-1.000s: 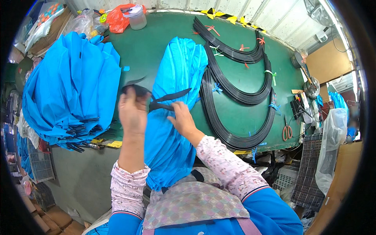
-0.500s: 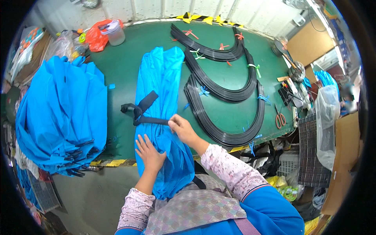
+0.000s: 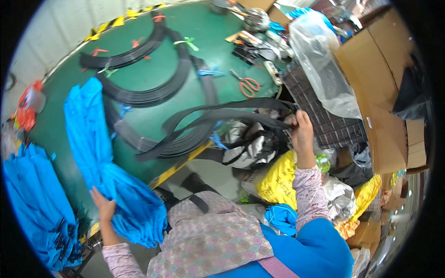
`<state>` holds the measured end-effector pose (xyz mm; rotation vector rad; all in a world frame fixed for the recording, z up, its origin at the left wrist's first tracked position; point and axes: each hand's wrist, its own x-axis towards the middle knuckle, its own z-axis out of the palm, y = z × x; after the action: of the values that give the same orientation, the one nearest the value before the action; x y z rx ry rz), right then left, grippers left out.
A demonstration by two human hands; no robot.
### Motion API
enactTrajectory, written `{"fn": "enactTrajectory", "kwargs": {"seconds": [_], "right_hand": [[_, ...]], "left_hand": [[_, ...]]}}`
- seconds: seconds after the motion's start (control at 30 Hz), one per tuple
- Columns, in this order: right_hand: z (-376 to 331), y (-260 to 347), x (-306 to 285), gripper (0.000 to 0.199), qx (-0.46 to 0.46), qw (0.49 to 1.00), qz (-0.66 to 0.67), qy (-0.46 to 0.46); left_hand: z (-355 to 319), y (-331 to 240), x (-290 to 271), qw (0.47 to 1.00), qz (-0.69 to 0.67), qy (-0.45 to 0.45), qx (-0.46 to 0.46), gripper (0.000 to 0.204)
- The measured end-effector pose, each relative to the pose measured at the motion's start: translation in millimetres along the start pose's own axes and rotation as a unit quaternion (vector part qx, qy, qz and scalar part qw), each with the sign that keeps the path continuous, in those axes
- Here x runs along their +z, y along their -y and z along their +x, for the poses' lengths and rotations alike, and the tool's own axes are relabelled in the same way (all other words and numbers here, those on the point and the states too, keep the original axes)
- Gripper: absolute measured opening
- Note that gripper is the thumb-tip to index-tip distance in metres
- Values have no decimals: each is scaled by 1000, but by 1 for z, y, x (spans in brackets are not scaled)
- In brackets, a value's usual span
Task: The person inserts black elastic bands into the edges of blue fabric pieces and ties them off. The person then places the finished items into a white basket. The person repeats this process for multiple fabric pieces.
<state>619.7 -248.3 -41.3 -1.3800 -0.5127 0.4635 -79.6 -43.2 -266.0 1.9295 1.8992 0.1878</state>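
Note:
My right hand (image 3: 302, 132) is raised past the table's right front corner, its fingers closed on a black fabric strap (image 3: 241, 105). Long loops of the strap stretch leftward, blurred, above the curved black strips on the table. A long bundle of bright blue fabric (image 3: 88, 129) lies across the table and hangs over its front edge. My left hand (image 3: 104, 204) lies against the bundle's left side near that edge, fingers extended and thumb apart. No strap crosses the bundle.
Three curved bundles of black strips (image 3: 139, 95) with coloured ties lie on the green table (image 3: 222, 51). Orange-handled scissors (image 3: 248, 85) are near its right edge. A blue fabric pile (image 3: 37, 194) sits at left; cardboard boxes (image 3: 371, 92) and a yellow bag (image 3: 276, 180) are at right.
The black strap has come off the blue bundle and swung far right in my right hand. My left hand stays at the bundle, lower down. The view has turned right.

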Motion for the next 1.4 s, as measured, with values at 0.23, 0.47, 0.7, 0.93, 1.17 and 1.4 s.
{"fn": "enactTrajectory", "kwargs": {"seconds": [0.23,0.47,0.7,0.93,1.17,1.4], "right_hand": [[40,-50,-297,25,31,867,-415,-275],[52,-184,-327,81,214,634,-742,-28],[-57,-179,11,42,-159,807,-417,387],[-206,-127,351,43,-312,699,-183,617],[-263,-207,461,50,-395,587,-266,655],[-249,-213,451,54,-415,573,-318,631]], "left_hand": [[11,22,0,989,87,19,-114,104],[-5,-33,-16,979,-39,-151,-134,82],[-2,-9,-61,869,-445,-34,-216,46],[1,20,-85,801,-551,21,-232,48],[3,73,-82,811,-547,-11,-205,45],[2,67,-82,845,-518,77,-111,84]]}}
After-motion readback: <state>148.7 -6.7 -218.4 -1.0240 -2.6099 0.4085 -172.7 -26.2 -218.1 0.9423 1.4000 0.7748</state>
